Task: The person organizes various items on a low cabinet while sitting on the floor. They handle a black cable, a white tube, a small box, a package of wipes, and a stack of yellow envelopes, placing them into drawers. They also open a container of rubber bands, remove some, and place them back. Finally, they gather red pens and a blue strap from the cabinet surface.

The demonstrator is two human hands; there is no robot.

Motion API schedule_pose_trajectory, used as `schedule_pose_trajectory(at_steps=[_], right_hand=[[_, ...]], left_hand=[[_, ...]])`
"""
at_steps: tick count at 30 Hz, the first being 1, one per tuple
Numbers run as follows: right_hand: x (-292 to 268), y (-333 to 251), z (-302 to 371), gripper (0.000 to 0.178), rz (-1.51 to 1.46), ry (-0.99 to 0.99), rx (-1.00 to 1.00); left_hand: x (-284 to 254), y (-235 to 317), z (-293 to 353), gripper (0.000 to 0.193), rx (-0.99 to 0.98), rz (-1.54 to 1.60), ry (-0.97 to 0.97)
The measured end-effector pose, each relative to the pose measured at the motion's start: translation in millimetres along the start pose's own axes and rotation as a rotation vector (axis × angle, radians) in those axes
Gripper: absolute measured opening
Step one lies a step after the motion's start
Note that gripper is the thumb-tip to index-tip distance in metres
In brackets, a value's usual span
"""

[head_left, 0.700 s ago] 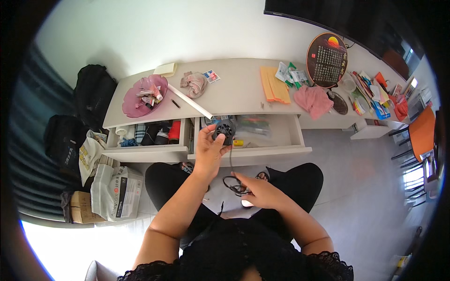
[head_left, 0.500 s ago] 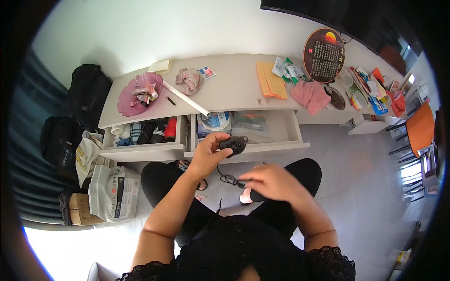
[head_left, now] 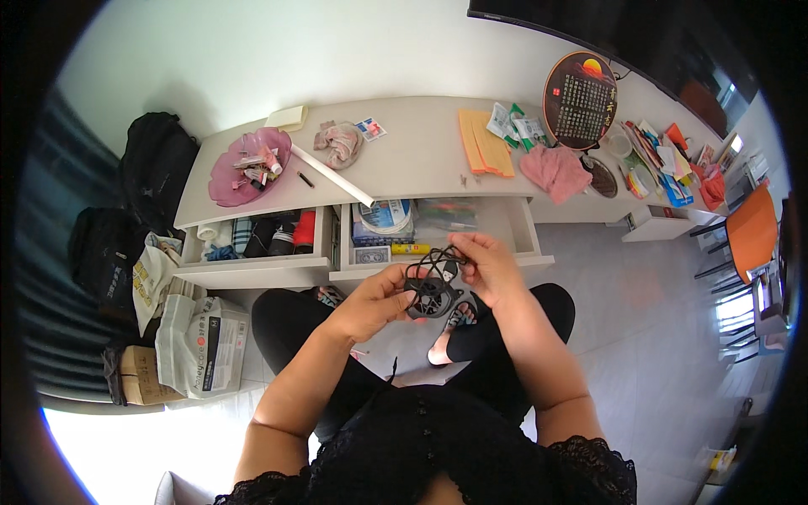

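So, the left hand (head_left: 374, 301) curls thumb and fingers onto the round black gadget (head_left: 430, 300), just in front of the open drawer (head_left: 532, 263); the right hand (head_left: 492, 271), fingertips together, pinches the looped cable (head_left: 430, 259).

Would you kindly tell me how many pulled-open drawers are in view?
3: the left drawer, the middle drawer, and the right drawer, which is near the orange chair. Others may be hidden.
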State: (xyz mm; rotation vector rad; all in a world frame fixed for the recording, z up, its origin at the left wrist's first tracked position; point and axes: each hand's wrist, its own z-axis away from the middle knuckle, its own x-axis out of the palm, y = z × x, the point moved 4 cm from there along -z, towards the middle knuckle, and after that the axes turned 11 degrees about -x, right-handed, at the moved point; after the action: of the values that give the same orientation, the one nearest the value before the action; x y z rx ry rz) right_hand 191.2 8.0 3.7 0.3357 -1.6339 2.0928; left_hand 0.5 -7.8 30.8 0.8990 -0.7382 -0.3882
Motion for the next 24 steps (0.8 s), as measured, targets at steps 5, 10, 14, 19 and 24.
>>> schedule_pose_trajectory(at_steps=[5, 10, 14, 19, 24], right_hand=[[-5, 20, 7, 0.016, -0.18, -0.046, 0.022], [3, 26, 23, 0.028, -0.167, -0.051, 0.065], [19, 31, 28, 0.048, -0.022, -0.176, 0.081], [35, 44, 19, 0.056, 0.191, -0.123, -0.069], [49, 42, 3, 0.051, 0.373, -0.248, -0.384]], left_hand=[[-13, -13, -8, 0.039, 0.1, 0.17, 0.128], [-14, -12, -13, 0.042, 0.163, 0.316, 0.123], [-15, -15, -18, 0.044, 0.205, 0.34, 0.193], [-25, -26, -24, 0.035, 0.147, 0.36, 0.331], [-31, -6, -6, 0.046, 0.202, 0.544, 0.132]])
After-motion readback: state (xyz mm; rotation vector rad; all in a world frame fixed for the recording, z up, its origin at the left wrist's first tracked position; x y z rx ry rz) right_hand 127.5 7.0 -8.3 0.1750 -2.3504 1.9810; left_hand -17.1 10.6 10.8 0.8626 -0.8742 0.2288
